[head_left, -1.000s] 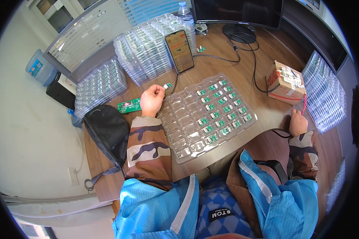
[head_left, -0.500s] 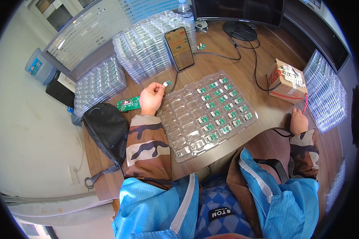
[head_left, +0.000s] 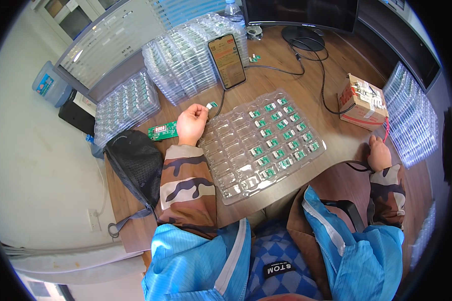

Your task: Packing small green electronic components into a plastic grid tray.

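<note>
My left hand (head_left: 192, 124) is closed in a pinch on a small green circuit board (head_left: 213, 105) with a white connector. It is raised beside the far left corner of a clear plastic tray (head_left: 221, 145), whose right-hand pockets hold several similar boards. Left of the hand lies a longer green board with a lit red digit display (head_left: 162, 130), partly covered by the hand. At the right, my right hand (head_left: 379, 153) is closed at the table's edge, below a cardboard box (head_left: 362, 103). Red wires (head_left: 386, 129) run from the box down to it; its fingertips are hidden.
Stacked clear trays stand behind (head_left: 186, 57), at left (head_left: 126, 108) and at right (head_left: 409, 118). A phone (head_left: 227, 61) leans on the back stack. Black cables (head_left: 322, 75) cross the table near the monitor (head_left: 301, 12). A black mesh pouch (head_left: 135, 163) lies by my left forearm.
The digits on the long green board's display have changed. Both hands hold nearly the same places, and the whole view has shifted very slightly.
</note>
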Available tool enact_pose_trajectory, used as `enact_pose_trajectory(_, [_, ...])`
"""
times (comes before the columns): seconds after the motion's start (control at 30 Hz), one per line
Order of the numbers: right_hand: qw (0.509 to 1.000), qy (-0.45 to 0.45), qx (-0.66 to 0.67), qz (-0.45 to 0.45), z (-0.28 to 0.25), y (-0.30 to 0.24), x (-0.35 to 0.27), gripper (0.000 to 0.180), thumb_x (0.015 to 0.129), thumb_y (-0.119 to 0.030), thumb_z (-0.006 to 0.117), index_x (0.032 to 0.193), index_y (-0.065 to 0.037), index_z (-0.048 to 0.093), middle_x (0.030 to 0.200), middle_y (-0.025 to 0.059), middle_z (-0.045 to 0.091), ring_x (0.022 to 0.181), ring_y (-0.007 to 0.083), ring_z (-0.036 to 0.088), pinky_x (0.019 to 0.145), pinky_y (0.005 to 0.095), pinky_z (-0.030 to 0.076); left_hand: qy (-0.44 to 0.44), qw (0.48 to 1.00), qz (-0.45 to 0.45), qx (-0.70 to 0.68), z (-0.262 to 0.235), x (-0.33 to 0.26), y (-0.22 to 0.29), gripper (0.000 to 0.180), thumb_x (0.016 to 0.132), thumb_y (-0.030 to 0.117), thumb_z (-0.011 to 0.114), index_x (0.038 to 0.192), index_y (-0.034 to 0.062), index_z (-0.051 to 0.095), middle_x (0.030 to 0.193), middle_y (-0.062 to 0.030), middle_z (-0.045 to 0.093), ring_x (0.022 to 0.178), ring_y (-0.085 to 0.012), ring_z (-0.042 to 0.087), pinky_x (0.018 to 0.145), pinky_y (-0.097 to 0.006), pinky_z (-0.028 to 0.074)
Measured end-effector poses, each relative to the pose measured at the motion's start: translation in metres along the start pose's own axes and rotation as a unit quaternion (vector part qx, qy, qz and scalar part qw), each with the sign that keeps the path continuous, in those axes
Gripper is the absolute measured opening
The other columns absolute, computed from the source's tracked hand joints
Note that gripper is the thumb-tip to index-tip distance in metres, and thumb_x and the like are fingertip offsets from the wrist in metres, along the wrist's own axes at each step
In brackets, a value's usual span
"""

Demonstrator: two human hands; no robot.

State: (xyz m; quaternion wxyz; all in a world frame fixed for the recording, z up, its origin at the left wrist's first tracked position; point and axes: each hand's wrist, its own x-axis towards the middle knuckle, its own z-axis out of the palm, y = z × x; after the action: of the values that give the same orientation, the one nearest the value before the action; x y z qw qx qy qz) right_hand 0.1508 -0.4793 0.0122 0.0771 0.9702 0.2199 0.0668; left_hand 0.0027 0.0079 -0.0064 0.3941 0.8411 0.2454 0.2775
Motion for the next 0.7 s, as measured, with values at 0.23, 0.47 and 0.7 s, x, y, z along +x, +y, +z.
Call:
enact_pose_trajectory(0.23, [1.0,0.004,0.009,0.002,-0.0013,-0.0007,-0.0012,0.026,0.063,0.006,0.052,0.087,0.0,0.044,0.084,0.0199,0.051,0.072,0.0373,0.056,0.062,0.0421,0.046,0.016,1.0,0.009,0.003,0.0018,-0.0008,-0.0001,0.016,0.076,0.023,0.059,0.076,0.0075,0.062,0.059,-0.0025,0.06,0.052,-0.0125,0.055,0.05,-0.026,0.041])
enact_pose_trajectory(0.47, [1.0,0.001,-0.013,0.012,-0.0005,-0.0028,0.0008,0.024,0.066,0.005,0.051,0.088,0.001,0.045,0.085,0.0191,0.052,0.072,0.0355,0.057,0.062,0.0407,0.047,0.011,1.0,0.014,0.007,-0.0004,0.0012,-0.0004,0.017,0.076,0.023,0.059,0.077,0.0066,0.062,0.059,-0.0027,0.059,0.051,-0.0117,0.054,0.05,-0.026,0.041])
enact_pose_trajectory(0.7, [0.999,0.002,-0.033,0.012,0.0016,-0.0034,0.0009,0.023,0.067,0.004,0.052,0.088,0.0,0.045,0.085,0.0187,0.052,0.072,0.0346,0.057,0.062,0.0397,0.047,0.008,1.0,0.008,0.001,0.0014,0.0032,-0.0068,0.016,0.076,0.022,0.059,0.077,0.0064,0.062,0.059,-0.0022,0.059,0.051,-0.0109,0.054,0.05,-0.025,0.041])
